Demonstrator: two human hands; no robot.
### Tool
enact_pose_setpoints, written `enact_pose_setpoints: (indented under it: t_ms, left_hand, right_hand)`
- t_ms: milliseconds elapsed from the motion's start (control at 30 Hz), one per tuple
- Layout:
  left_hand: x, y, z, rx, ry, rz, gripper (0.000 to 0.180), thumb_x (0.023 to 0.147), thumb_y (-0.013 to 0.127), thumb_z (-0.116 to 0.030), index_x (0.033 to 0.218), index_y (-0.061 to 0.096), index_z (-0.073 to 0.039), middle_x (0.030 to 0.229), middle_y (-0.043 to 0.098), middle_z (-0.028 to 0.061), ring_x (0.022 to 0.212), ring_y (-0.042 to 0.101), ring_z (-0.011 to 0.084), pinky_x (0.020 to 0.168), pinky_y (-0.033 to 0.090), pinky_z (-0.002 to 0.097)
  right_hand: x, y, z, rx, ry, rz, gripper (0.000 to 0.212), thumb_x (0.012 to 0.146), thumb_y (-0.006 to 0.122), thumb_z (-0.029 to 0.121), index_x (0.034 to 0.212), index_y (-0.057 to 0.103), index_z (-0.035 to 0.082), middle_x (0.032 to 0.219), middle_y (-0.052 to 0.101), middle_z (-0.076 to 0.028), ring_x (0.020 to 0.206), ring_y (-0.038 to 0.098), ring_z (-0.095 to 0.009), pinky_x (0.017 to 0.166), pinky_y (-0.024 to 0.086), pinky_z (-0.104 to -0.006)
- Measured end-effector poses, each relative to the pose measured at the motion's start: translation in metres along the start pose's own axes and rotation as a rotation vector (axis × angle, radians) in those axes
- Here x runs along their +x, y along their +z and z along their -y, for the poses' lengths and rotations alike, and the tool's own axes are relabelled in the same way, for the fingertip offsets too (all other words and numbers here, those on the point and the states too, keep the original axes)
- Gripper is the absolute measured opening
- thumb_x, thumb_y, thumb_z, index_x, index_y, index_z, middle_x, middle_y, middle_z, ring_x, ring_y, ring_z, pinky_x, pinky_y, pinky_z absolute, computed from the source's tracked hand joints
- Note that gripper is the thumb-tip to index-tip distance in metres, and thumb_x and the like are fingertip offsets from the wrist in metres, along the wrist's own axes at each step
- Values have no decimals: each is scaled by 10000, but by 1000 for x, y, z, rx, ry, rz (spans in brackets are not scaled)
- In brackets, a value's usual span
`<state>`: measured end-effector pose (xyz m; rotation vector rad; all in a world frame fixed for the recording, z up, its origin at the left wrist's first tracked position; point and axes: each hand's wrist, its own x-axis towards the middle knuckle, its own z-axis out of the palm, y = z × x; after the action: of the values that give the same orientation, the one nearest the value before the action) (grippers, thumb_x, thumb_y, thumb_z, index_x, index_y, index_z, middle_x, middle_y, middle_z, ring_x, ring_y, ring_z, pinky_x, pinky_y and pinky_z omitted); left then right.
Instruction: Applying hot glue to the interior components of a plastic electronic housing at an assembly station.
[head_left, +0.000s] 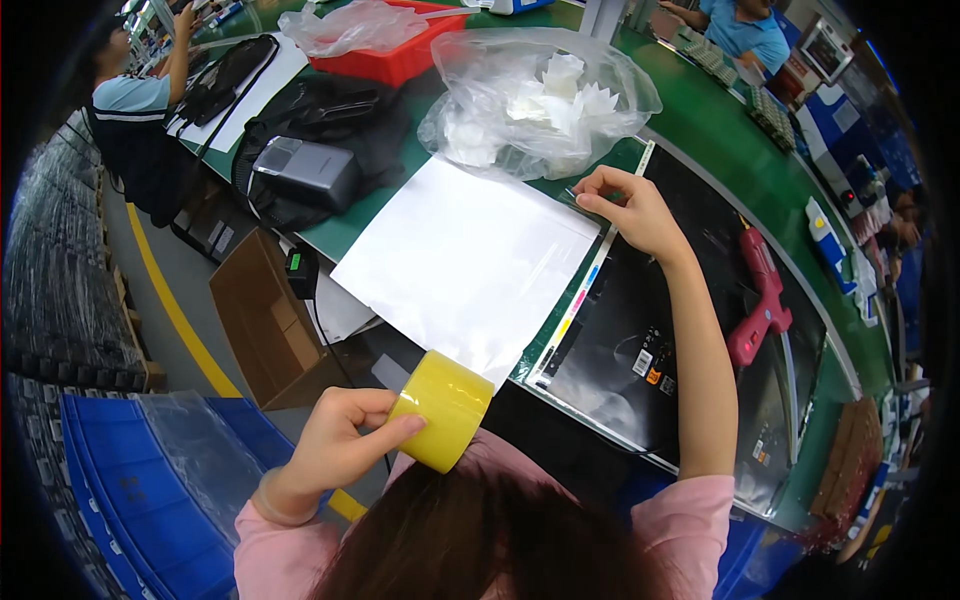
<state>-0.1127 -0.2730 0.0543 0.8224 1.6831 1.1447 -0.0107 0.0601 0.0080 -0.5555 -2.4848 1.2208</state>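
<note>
My left hand [352, 440] grips a wide roll of yellow tape [440, 410], thumb on its face and fingers behind, beside the near corner of a large white paper sheet [465, 265]. Stretched out over the sheet's far right corner, my right hand [632, 212] is closed in a pinch. Something small, dark and shiny shows at those fingertips, too small to name. Faint glossy streaks lie on the sheet between the hands; whether they are a strip of tape I cannot tell.
Beyond the sheet sits a clear plastic bag [540, 105] of white pieces, with a red bin [385, 60] behind. A grey device [305, 170] stands left. Rightward are a black panel [610, 350] and a pink glue gun [762, 295]. A cardboard box [265, 330] is below left. Other people work farther off.
</note>
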Motion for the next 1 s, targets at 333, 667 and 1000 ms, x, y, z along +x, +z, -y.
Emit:
enact_pose_setpoints:
  t_ms: [333,667,1000]
  left_hand:
    - [-2,1,8,-22,-69,24,201,790,582,-141,772,595,59,522,500,-23,494,376,-4,437,273,171]
    - [-2,2,9,-62,-81,43,205,795,575,-135,776,589,69,551,529,-7,519,412,0,455,308,166]
    - [0,4,13,-82,-104,50,205,797,573,-134,796,589,71,573,552,4,538,436,1,463,321,159]
  right_hand:
    - [1,3,3,-43,24,42,160,756,588,165,740,526,18,674,517,5,627,420,-65,586,348,-206]
    - [-2,6,4,-54,43,48,144,754,581,158,751,519,28,646,478,10,603,393,-67,551,327,-209]
    - [0,5,1,-125,12,48,152,751,580,173,761,526,31,668,499,-1,625,420,-77,548,331,-215]
